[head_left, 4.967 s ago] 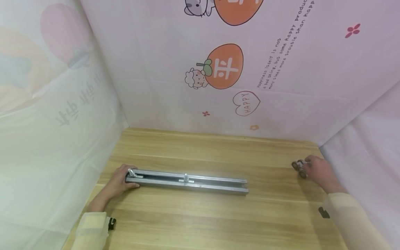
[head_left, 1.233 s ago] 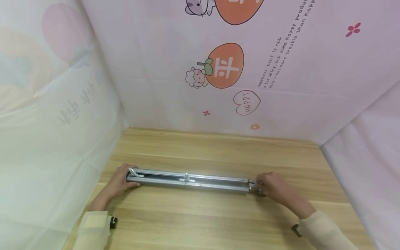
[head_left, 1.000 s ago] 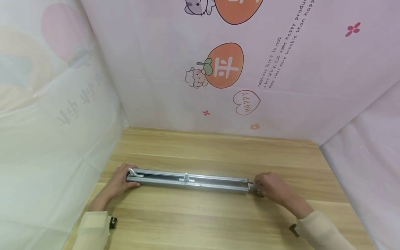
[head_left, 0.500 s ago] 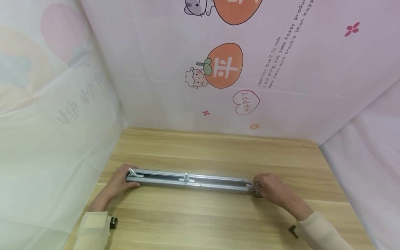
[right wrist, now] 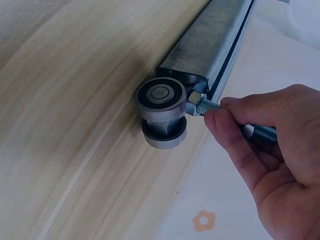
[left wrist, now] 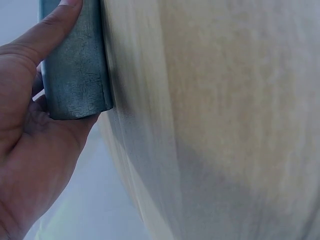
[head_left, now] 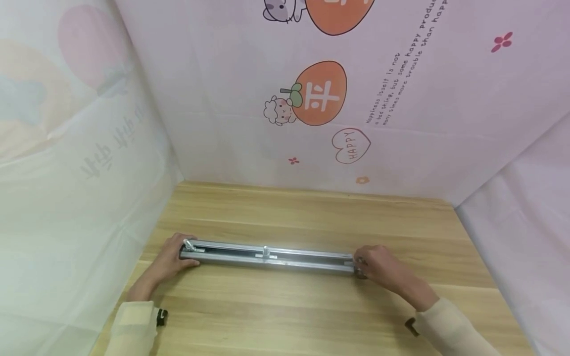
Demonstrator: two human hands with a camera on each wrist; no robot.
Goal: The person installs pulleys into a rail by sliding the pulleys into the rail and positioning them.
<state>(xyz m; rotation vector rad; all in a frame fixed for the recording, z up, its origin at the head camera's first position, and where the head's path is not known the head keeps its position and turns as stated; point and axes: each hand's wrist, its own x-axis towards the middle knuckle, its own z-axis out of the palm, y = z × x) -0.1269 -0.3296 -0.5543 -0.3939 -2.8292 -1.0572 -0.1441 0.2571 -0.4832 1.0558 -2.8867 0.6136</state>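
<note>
A steel channel rail (head_left: 307,268) lies across the wooden table, its slot facing up. My left hand (head_left: 171,257) grips the rail's left end, thumb along one side, as the left wrist view also shows around the rail end (left wrist: 77,75). At the right end, my right hand (head_left: 383,267) pinches the threaded bolt (right wrist: 206,106) of a roller trolley between thumb and fingers. One pair of the trolley's bearing wheels (right wrist: 161,97) shows just outside the rail's mouth; its front part is inside the channel. Two upright bolts (head_left: 189,245) (head_left: 266,251) on small plates stand in the slot.
The wood-grain table (head_left: 267,306) surrounds the rail. A printed cloth wall (head_left: 249,148) rises behind it, with further cloth sides at left (head_left: 89,207) and right (head_left: 525,207). A strap piece (head_left: 162,317) shows at the left sleeve.
My right hand has brought the roller trolley from the table's far right to the rail's right end, then moved it slightly left, partly into the channel. The left hand stays put.
</note>
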